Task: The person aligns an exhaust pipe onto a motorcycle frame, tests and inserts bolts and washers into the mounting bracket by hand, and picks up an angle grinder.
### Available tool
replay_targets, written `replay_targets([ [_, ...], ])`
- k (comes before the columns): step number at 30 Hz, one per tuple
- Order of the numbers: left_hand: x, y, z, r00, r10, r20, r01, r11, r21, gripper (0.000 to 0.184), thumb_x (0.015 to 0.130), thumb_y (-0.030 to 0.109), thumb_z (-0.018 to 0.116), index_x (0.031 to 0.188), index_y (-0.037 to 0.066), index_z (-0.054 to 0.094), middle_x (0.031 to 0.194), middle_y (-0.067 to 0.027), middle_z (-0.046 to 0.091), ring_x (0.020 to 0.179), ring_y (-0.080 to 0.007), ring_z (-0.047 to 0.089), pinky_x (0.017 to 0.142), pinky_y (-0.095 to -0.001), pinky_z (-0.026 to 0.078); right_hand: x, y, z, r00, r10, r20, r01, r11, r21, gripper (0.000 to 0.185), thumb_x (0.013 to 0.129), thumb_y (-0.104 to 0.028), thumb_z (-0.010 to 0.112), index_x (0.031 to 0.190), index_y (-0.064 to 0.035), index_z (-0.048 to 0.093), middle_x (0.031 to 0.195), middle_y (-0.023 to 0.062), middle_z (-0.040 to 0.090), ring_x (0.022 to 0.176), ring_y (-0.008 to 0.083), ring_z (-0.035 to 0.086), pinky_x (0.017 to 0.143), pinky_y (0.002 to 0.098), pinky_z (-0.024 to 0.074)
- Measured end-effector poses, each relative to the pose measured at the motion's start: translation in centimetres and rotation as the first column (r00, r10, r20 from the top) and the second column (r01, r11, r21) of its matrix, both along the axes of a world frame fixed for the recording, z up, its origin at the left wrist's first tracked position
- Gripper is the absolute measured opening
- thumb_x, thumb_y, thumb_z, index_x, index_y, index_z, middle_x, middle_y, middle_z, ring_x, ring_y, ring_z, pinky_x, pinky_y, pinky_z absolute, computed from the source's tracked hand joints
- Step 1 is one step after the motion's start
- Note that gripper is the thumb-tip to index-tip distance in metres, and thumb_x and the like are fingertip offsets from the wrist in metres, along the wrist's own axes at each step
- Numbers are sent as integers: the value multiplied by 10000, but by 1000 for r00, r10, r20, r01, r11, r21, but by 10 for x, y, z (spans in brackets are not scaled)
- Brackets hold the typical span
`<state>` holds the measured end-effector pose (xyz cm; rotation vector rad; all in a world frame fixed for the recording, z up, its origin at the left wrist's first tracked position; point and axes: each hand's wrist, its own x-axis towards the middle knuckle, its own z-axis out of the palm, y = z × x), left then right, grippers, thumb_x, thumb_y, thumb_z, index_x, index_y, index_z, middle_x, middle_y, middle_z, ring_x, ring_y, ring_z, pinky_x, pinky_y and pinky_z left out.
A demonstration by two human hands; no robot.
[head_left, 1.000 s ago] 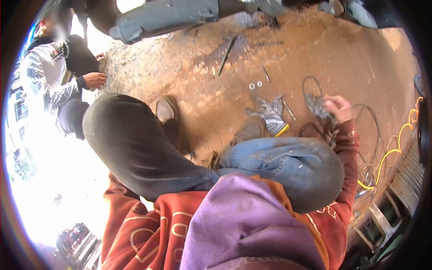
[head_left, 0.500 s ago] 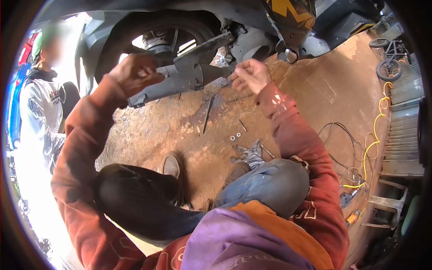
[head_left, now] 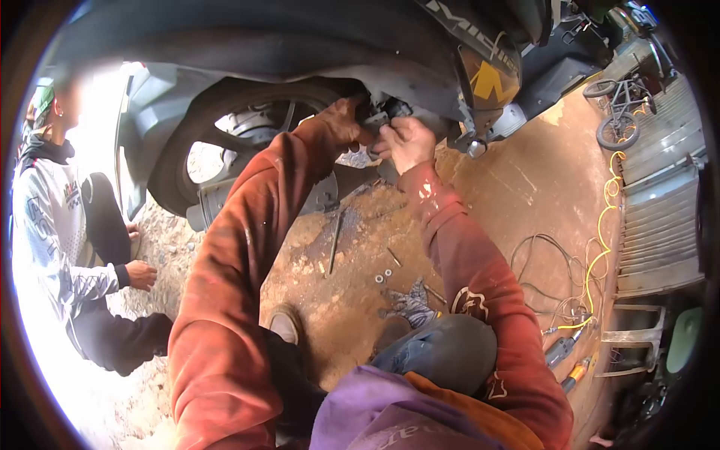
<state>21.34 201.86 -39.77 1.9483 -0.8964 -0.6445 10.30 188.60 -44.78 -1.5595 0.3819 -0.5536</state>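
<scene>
Both hands are up at the underside of a dark motorbike [head_left: 300,45], just right of its rear wheel [head_left: 169,169]. My left hand [head_left: 343,124] reaches in at the wheel's right edge, fingers curled round a dark part I cannot make out. Close beside it, my right hand [head_left: 407,144] is bent with its fingertips pressed together at the same spot; what they pinch is too small to name. Below the hands runs the grey exhaust [head_left: 341,182], partly hidden by my left sleeve.
On the ground lie a rod [head_left: 334,244], two washers [head_left: 383,276] and a grey glove [head_left: 414,302]. A yellow hose [head_left: 600,255] and cables run along the right, near a small bicycle [head_left: 621,112]. Another person [head_left: 67,247] crouches at the left.
My right hand left the floor near the glove and rose to the motorbike. Both hands then moved together beside the wheel. The view has tilted up, showing more of the motorbike.
</scene>
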Motion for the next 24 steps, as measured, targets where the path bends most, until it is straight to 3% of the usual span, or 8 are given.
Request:
replay_targets([
  [2, 2, -1, -5, 999, -3, 44, 4, 1000, -15, 557, 601, 71, 722, 1115, -39, 540, 893, -140, 648, 815, -191, 640, 645, -307, 530, -1, -1, 0, 1000, -2, 6, 2, 1000, 28, 272, 862, -21, 663, 1076, 94, 538, 844, 155, 660, 620, 205, 665, 503, 270, 532],
  [4, 0, 1, -6, 983, -86, -162, 46, 971, -236, 514, 614, 28, 701, 1100, -35, 543, 888, -129, 644, 782, -165, 635, 591, -282, 523, -5, 0, 3, 1000, -12, -7, 12, 1000, -8, 273, 859, -18, 668, 1071, 96, 539, 842, 154, 658, 624, 207, 665, 510, 271, 537],
  [11, -6, 1, -9, 996, -43, -81, 36, 995, -91, 530, 639, 56, 724, 1125, -37, 534, 913, -162, 650, 774, -233, 651, 668, -335, 536, -3, 4, -3, 996, -43, 81, 39, 998, 46, 276, 852, -38, 694, 1052, 110, 576, 816, 133, 658, 638, 164, 651, 523, 259, 528],
  [13, -12, 4, -22, 875, 153, 460, -113, 987, -114, 439, 747, 219, 749, 1067, -36, 592, 860, -202, 659, 768, -312, 662, 725, -384, 524, -6, 13, -2, 991, -78, 111, 67, 992, 108, 253, 853, -32, 692, 1036, 107, 584, 811, 132, 657, 636, 168, 652, 531, 264, 539],
  [14, -11, 9, -26, 874, 156, 460, -117, 987, -114, 439, 747, 219, 749, 1067, -36, 592, 860, -202, 659, 768, -312, 662, 725, -384, 524, -6, 16, -1, 980, -123, 154, 97, 981, 167, 232, 854, -27, 689, 1019, 103, 593, 807, 132, 656, 635, 173, 652, 539, 269, 551],
  [16, -12, 26, -29, 929, -23, 368, -39, 986, 161, 435, 858, 407, 659, 965, -15, 655, 817, -227, 654, 809, -374, 650, 773, -434, 499, -6, 19, -1, 979, -154, 133, 125, 972, 201, 235, 857, -16, 681, 1034, 104, 586, 810, 136, 655, 635, 182, 656, 548, 279, 563],
  [17, -18, 26, -32, 883, 8, 470, -94, 983, 159, 481, 921, 470, 550, 879, 10, 683, 797, -214, 659, 835, -377, 651, 758, -456, 494, -6, 22, -2, 976, -188, 108, 158, 959, 234, 239, 860, -6, 673, 1050, 105, 578, 814, 141, 654, 635, 191, 659, 557, 290, 576],
  [24, -56, 25, -23, 803, -27, 596, -121, 971, 208, 452, 924, 462, 535, 885, 35, 677, 812, -206, 672, 809, -371, 664, 747, -453, 524, -34, 14, -10, 971, -146, 190, 110, 976, 189, 281, 855, -8, 676, 1079, 98, 542, 849, 158, 652, 648, 210, 669, 560, 306, 588],
])
